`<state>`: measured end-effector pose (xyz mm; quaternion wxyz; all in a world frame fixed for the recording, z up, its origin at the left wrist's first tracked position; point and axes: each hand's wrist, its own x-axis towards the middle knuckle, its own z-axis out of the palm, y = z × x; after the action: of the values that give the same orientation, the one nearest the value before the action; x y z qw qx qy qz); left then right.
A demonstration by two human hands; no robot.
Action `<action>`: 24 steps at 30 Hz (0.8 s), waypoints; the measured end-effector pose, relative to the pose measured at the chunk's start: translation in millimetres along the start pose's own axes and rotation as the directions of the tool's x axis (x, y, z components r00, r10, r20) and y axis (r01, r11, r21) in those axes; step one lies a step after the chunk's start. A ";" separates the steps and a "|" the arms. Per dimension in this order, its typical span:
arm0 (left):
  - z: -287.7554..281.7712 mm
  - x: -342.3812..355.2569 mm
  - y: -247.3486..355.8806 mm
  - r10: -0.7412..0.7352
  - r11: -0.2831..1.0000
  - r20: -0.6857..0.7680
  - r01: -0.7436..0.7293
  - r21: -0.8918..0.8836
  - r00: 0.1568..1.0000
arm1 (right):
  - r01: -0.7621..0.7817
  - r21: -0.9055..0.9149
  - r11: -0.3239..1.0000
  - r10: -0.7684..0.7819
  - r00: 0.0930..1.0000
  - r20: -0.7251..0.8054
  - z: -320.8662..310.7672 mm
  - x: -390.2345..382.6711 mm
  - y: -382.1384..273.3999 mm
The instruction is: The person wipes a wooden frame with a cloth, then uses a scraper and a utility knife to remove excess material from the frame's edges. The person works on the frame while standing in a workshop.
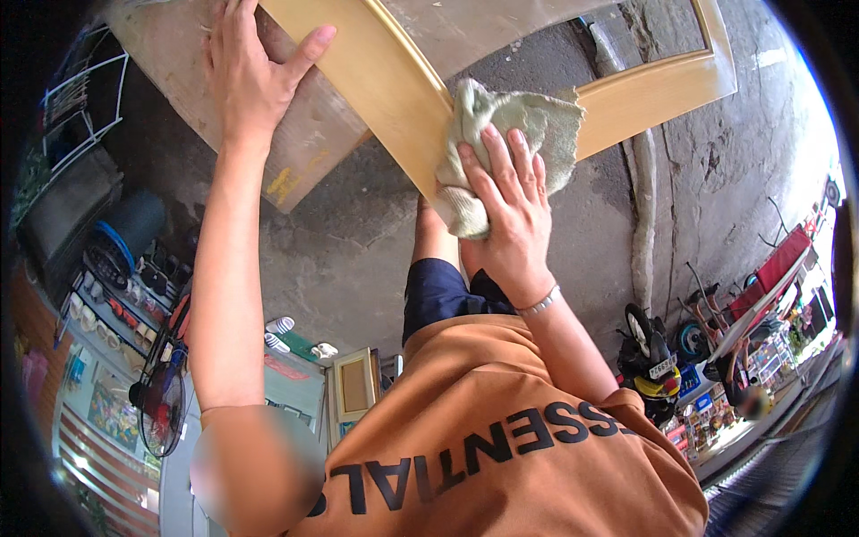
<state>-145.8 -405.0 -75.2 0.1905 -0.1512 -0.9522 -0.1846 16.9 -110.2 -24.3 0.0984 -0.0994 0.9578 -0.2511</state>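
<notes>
A pale grey-green cloth (548, 125) lies bunched over the near corner of a light wooden frame (367, 80). On top of it presses my right hand (512, 183), fingers slightly bent and holding the cloth against the wood. The thumb is hidden, and a metal bracelet circles that wrist. Farther left, my left hand (253, 79) rests at the frame's outer edge with its thumb spread onto the wood. Its other fingers point away, partly cut off at the picture's top. Beneath the frame is a worn brownish board (304, 166) with a yellow mark near its corner.
Concrete floor (340, 268) with cracks surrounds the board. A pole (644, 224) lies along the floor at right. A black fan (163, 394) and a shoe rack (107, 322) stand at left. Striped slippers (279, 329) lie behind me. A motorbike (658, 362) stands at right.
</notes>
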 end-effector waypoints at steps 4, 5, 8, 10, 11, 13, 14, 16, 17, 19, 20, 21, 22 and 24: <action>-2.2 1.8 4.1 -0.014 1.000 -0.019 0.014 -0.017 1.000 | 0.136 0.051 0.989 -0.143 0.972 0.186 -8.1 -43.5 19.6; -2.4 2.6 6.0 -0.024 0.999 -0.014 0.024 -0.027 1.000 | 0.104 0.089 0.991 -0.119 0.976 0.183 -6.6 -51.2 10.7; -1.8 3.1 5.0 -0.022 1.000 0.001 0.022 -0.022 1.000 | 0.157 0.041 0.987 -0.162 0.944 0.288 6.4 -58.8 -10.8; -1.0 4.9 5.2 -0.021 1.000 0.015 0.022 -0.016 1.000 | 0.210 -0.002 0.978 -0.201 0.937 0.287 12.6 -58.4 -7.2; -3.5 2.8 4.9 -0.034 0.999 0.029 0.034 -0.009 0.999 | 0.246 0.023 0.969 -0.242 0.926 0.289 11.2 -56.3 5.0; -2.1 0.4 2.1 -0.043 0.999 0.045 0.043 -0.016 0.998 | 0.162 0.020 0.987 -0.162 0.957 0.242 -0.3 -48.6 35.1; -1.9 -1.1 0.4 -0.043 0.999 0.046 0.044 -0.021 0.998 | 0.048 0.077 0.996 -0.056 0.993 0.103 -13.1 -34.0 48.9; -4.8 -4.6 0.8 -0.069 0.998 0.063 0.068 0.017 0.996 | -0.015 -0.132 0.991 -0.009 0.984 -0.179 -33.5 -1.3 107.4; -7.8 -7.7 3.4 -0.093 0.994 0.079 0.089 0.057 0.992 | -0.062 -0.146 0.987 0.014 0.949 -0.314 -40.9 15.5 138.5; -6.1 -5.1 7.1 -0.106 0.992 0.095 0.099 0.077 0.990 | -0.256 0.128 0.958 0.285 0.880 -0.381 -56.2 46.0 154.2; -6.4 -3.8 7.6 -0.109 0.992 0.095 0.102 0.073 0.989 | -0.278 0.212 0.937 0.342 0.852 -0.396 -58.3 56.1 157.2; -6.6 -3.4 7.6 -0.113 0.992 0.095 0.107 0.071 0.989 | -0.194 0.179 0.964 0.254 0.870 -0.422 -52.4 58.1 155.3; -6.8 -3.8 6.9 -0.107 0.992 0.089 0.101 0.070 0.990 | -0.108 0.146 0.983 0.162 0.881 -0.445 -45.1 58.7 150.7; -6.2 -3.8 6.0 -0.096 0.994 0.082 0.090 0.068 0.992 | 0.042 0.023 0.999 -0.034 0.960 -0.277 -25.0 46.1 93.3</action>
<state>-138.4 -403.1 -69.7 0.1456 -0.1083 -0.9709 -0.1562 -46.6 -30.1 -56.0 -0.0397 -0.0804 0.9563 -0.2782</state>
